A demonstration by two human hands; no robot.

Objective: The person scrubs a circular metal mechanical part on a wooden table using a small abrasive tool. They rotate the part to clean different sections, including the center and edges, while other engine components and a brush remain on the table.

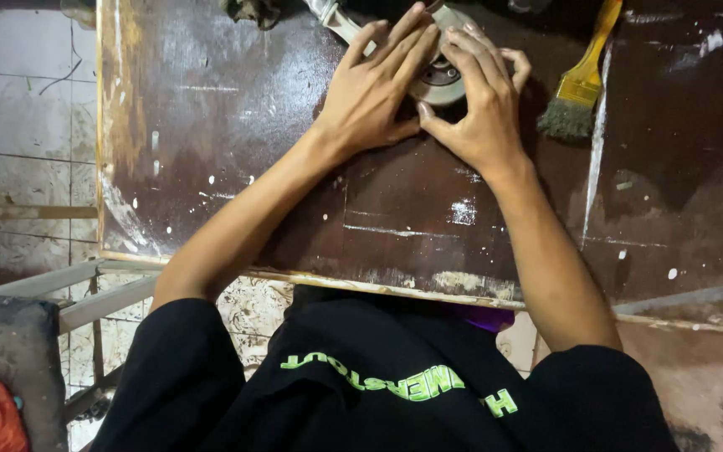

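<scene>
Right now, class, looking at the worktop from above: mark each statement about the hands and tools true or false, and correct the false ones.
1. Both hands rest on a round metal part. True: the left hand and right hand cover the round metal part.
2. The paintbrush has a red handle. False: the paintbrush has a yellow handle.
3. The brush lies to the right of the hands. True.
4. The right hand holds the brush. False: the brush lies untouched on the worktop.

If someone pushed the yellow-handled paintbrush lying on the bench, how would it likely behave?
The paintbrush would probably slide rather than roll, since its handle looks flat. It seems light. Its splayed, dusty bristles would likely flex, while the handle stays stiff on the worn bench.
</scene>
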